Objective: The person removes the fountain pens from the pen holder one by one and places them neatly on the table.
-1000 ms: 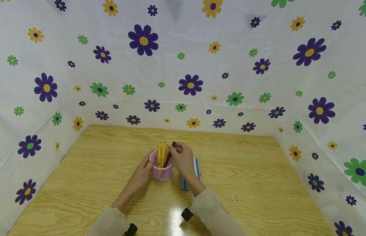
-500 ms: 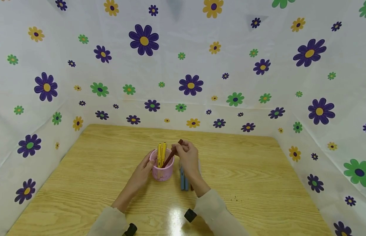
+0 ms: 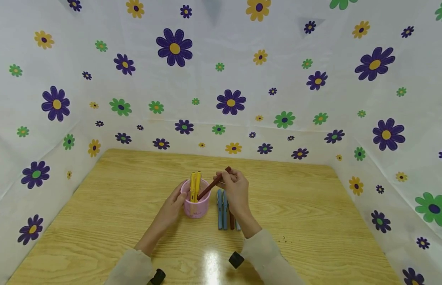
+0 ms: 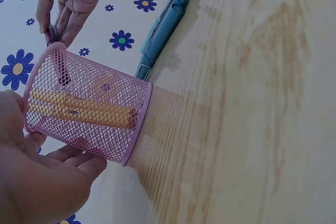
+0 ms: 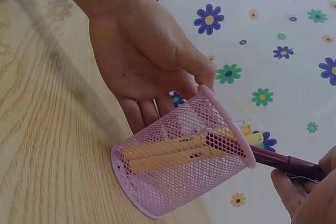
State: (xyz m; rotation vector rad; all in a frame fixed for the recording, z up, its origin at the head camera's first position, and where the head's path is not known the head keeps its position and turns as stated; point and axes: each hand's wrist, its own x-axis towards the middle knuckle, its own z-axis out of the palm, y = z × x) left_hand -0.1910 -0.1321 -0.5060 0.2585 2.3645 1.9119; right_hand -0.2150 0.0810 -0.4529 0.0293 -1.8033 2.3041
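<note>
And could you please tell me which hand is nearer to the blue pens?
Right: the right hand, holding a brown pen, is just to the right of the blue pens. The left hand is farther off, gripping the cup's left side.

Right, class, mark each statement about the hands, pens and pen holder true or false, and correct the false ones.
1. The left hand holds the pink mesh pen holder. True.
2. The right hand grips a yellow pen. False: it grips a brown pen.
3. The gripped brown pen's lower end is inside the pen holder. True.
4. Blue pens lie on the table to the pen holder's right. True.
5. The yellow pens lie on the table. False: they stand in the pen holder.
</note>
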